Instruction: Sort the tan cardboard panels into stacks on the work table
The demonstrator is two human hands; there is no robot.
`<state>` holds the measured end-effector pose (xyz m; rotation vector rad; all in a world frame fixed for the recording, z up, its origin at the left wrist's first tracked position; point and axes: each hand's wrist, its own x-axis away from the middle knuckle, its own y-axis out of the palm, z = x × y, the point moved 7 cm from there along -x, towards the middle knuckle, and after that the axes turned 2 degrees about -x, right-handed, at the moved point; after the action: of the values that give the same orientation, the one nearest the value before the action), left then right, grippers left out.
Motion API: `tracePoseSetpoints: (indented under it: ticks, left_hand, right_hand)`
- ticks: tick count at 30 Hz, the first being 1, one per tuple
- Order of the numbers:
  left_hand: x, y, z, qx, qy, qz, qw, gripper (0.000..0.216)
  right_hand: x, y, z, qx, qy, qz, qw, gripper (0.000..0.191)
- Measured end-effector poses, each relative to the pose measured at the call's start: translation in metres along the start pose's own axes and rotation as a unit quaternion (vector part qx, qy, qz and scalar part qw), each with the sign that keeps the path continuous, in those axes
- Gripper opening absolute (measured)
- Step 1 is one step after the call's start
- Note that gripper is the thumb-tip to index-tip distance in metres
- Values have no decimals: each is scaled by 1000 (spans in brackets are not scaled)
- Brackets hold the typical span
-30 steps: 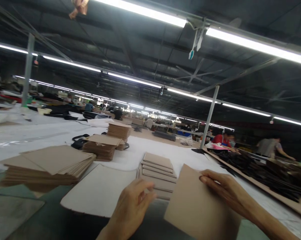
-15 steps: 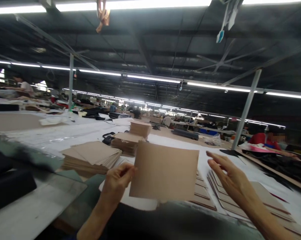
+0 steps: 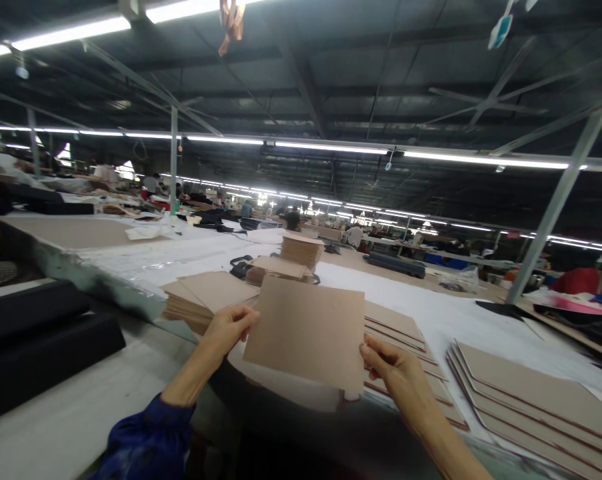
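both hands, left hand and right hand, pinch opposite edges of a brown cardboard sheet.

Both hands are up in front of the chest. The left hand sits at centre left, its bare forearm angling up out of a blue sleeve. The fingers are curled and the thumb is pinched onto the left edge of the sheet. The right hand is set a touch lower, back of the hand to the camera, with a bare forearm slanting in from the lower right. Its fingertips are closed on the sheet's lower right edge. The two hands are well apart.
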<state>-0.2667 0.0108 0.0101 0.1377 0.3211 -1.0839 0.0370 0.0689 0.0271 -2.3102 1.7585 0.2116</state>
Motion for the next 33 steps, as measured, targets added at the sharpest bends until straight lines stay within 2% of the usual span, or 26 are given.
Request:
tracePoseSetpoints:
  ticks: [5,8,10,12,16,19,23,27,31,33]
  left_hand:
    - [16,-24,-4,1,-14,18,1000,32]
    - [34,-39,-17,39,-70,29,996,30]
    - [45,-47,-26,62,-101,36,992,30]
    - [51,-50,-31,66,-112,32,991,30]
    - [49,-37,-26,29,-79,-11,996,30]
    - [38,-28,-10,-6,-38,-12,999,30]
    - [18,-26,12,-13,-2,33,999,32]
    - [14,-31,25,66,15,95,993,28]
    - [26,-50,43,127,82,177,972,21]
    - [31,-58,49,132,101,186,968,19]
  right_hand:
    - [19,31,26,-192,95,10,977,37]
    - [40,56,44,-273,138,-30,951,36]
    - [47,67,51,-287,130,-58,947,36]
    - [46,68,55,-270,102,-59,956,37]
    - [27,44,54,-236,97,-13,967,32]
    - [10,23,33,-175,94,0,980,32]
    - [-6,8,-17,-96,21,21,995,36]
    - [-15,10,-55,-67,-20,18,997,36]
    - [-19,22,-85,-43,-82,-20,996,34]
    - [-20,26,-96,-24,-114,-20,993,32]
